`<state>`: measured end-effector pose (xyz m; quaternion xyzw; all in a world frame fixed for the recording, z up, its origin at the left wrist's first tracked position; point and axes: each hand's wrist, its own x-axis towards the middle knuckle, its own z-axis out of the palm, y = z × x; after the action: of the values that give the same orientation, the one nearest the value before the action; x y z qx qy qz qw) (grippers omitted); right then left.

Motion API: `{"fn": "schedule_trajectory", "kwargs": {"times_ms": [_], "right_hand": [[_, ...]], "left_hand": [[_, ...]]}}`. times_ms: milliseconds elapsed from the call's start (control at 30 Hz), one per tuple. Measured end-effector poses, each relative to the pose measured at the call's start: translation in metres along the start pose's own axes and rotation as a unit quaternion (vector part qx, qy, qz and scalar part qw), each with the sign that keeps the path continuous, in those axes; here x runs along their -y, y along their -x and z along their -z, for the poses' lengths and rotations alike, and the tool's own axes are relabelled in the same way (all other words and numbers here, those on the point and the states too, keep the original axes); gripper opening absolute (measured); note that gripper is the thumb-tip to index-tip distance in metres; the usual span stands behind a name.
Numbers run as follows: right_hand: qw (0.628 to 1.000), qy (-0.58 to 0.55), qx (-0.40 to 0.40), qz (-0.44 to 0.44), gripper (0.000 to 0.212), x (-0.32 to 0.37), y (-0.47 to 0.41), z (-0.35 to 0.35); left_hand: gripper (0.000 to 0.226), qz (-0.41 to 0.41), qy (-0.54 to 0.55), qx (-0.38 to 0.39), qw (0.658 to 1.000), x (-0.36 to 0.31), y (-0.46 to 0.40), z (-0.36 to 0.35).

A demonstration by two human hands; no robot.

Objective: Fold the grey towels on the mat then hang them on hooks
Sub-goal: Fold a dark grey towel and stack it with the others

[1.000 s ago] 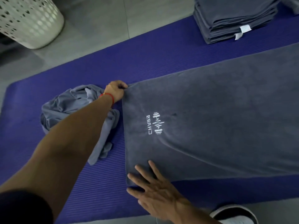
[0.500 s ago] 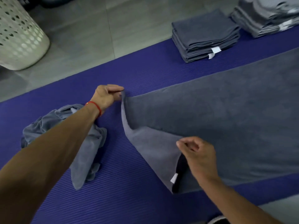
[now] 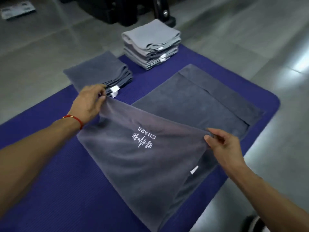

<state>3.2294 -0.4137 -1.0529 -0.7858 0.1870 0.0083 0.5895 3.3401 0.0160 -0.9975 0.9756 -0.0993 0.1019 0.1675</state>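
A dark grey towel [image 3: 192, 104] with a white "CHARS" logo lies lengthwise on the blue mat [image 3: 55, 181]. Its near end is lifted and carried over the rest, logo side up. My left hand [image 3: 88, 104], with a red string at the wrist, pinches the far-left corner of that raised end. My right hand [image 3: 222, 144] pinches the other corner at the right. A white label shows under the raised flap. No hooks are in view.
A stack of folded dark grey towels [image 3: 98, 72] sits just beyond my left hand, half off the mat. A taller stack of lighter grey folded towels [image 3: 150, 42] stands behind it. Grey tiled floor surrounds the mat; dark equipment stands at the back.
Both hands have lifted the towel's near end and carried it forward over the rest, so the logo now faces up. The view has swung right; the crumpled towel and the basket have left the frame.
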Motion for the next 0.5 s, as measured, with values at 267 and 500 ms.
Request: {"fn": "schedule_trajectory", "kwargs": {"times_ms": [267, 500], "right_hand": [[0.967, 0.071, -0.246, -0.007, 0.012, -0.014, -0.118, 0.103], [0.926, 0.158, -0.343, -0.002, 0.014, -0.069, -0.183, 0.115]], "left_hand": [[0.016, -0.009, 0.048, -0.029, 0.998, -0.145, -0.201, -0.094], [0.035, -0.048, 0.016, 0.004, 0.999, -0.211, -0.314, -0.199]]}}
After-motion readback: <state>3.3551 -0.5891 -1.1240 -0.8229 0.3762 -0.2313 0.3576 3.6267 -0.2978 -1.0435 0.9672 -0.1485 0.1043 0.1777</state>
